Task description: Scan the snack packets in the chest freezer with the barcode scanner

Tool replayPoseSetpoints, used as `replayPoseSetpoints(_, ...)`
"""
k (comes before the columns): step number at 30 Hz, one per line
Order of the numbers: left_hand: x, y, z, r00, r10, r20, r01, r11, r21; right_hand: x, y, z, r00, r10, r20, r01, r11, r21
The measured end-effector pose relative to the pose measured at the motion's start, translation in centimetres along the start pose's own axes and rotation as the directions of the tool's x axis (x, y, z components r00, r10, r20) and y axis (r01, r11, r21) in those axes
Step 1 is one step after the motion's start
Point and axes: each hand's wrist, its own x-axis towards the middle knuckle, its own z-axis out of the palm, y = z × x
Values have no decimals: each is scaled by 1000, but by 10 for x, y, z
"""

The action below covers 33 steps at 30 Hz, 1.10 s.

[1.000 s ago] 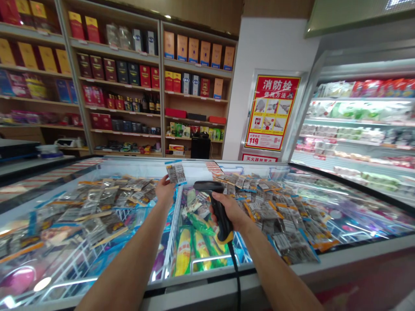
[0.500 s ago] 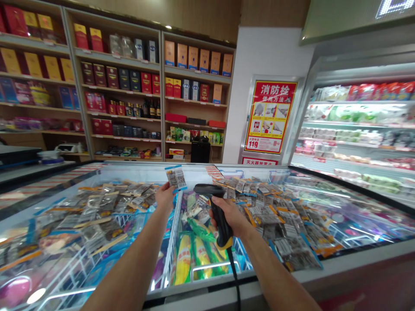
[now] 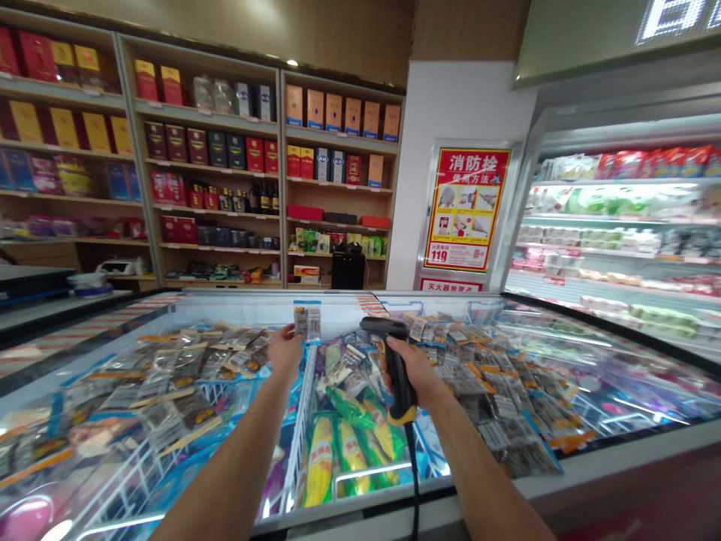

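My left hand (image 3: 285,352) pinches a small clear snack packet (image 3: 307,321) with blue edges by its left side, holding it upright above the freezer. A black and yellow barcode scanner (image 3: 399,376) is gripped in my right hand (image 3: 414,370), its head turned left toward the packet with a gap between them. From the scanner's base a black cable runs down over the freezer's front edge. Similar packets lie in a heap on the left (image 3: 185,361) and another heap on the right (image 3: 496,383). Below my hands are bags of corn (image 3: 321,454) in yellow and green wrapping.
A chest freezer with a pale front rim (image 3: 360,511) and white wire baskets (image 3: 293,451) spans the foreground. Shelves of boxes and bottles (image 3: 211,150) stand behind. A red poster (image 3: 469,207) hangs on the wall, and a lit refrigerated case (image 3: 625,248) stands at right.
The scanner in my right hand has shifted right, away from the packet. The packet in my left hand has turned from tilted to nearly upright. The view has shifted slightly.
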Motion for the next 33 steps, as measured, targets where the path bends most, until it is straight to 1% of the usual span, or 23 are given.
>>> replayPoseSetpoints(2, 2, 0, -9, 996, 93, -1, -90, 966, 242, 4, -2, -10, 996, -29, -80, 28, 1000, -10)
replayPoseSetpoints(4, 3, 1, -20, 990, 139, 17, -135, 915, 380, 7, -5, -19, 988, -39, -150, 37, 999, -13)
replayPoseSetpoints(8, 7, 0, -39, 974, 224, 32, -208, 833, 514, 6, -11, -33, 964, -32, -263, 31, 999, -9)
replayPoseSetpoints(11, 3, 5, -45, 943, 334, -15, -261, 766, 587, 3, -16, -42, 950, -46, -310, 51, 999, 8)
replayPoseSetpoints(12, -1, 9, -43, 934, 355, -29, -266, 748, 608, 2, -16, -44, 946, -57, -318, 65, 998, 12)
replayPoseSetpoints(14, -14, 19, -32, 939, 344, 10, -273, 729, 628, 0, -17, -46, 938, -75, -340, 89, 996, 24)
replayPoseSetpoints(15, -24, 25, -22, 947, 310, 87, -295, 727, 620, -1, -16, -47, 933, -77, -351, 95, 995, 34)
replayPoseSetpoints(16, -35, 30, -11, 947, 255, 194, -320, 732, 601, -1, -16, -46, 931, -77, -358, 99, 994, 42)
replayPoseSetpoints(17, -47, 34, 3, 939, 190, 287, -328, 748, 577, -1, -15, -45, 929, -75, -363, 100, 994, 50)
replayPoseSetpoints(18, -60, 37, 16, 909, 114, 402, -339, 762, 552, -2, -14, -44, 929, -71, -362, 98, 994, 58)
replayPoseSetpoints(19, -73, 39, 30, 866, 50, 498, -350, 772, 531, -2, -14, -43, 934, -66, -352, 96, 993, 66)
replayPoseSetpoints(20, -85, 41, 42, 826, 21, 564, -376, 767, 521, -2, -13, -41, 941, -60, -334, 90, 993, 74)
replayPoseSetpoints(21, -97, 42, 52, 794, 5, 608, -409, 744, 528, -2, -13, -40, 947, -56, -316, 87, 993, 84)
replayPoseSetpoints(23, -113, 42, 65, 766, 11, 643, -465, 700, 542, -1, -12, -39, 959, -51, -279, 80, 992, 94)
replayPoseSetpoints(24, -116, 42, 67, 758, 19, 652, -485, 685, 544, -1, -11, -38, 963, -50, -264, 77, 993, 93)
replayPoseSetpoints(26, -114, 40, 66, 746, 22, 666, -499, 682, 535, 0, -9, -38, 969, -38, -245, 63, 994, 93)
replayPoseSetpoints(29, -96, 33, 57, 734, 31, 679, -492, 714, 499, 2, -5, -37, 976, -5, -217, 31, 993, 117)
replayPoseSetpoints(31, -80, 28, 49, 749, 41, 661, -464, 744, 480, 3, -2, -34, 983, 10, -182, 16, 990, 140)
replayPoseSetpoints(33, -66, 24, 41, 805, 33, 592, -378, 798, 469, 3, 0, -30, 989, 23, -147, 2, 986, 167)
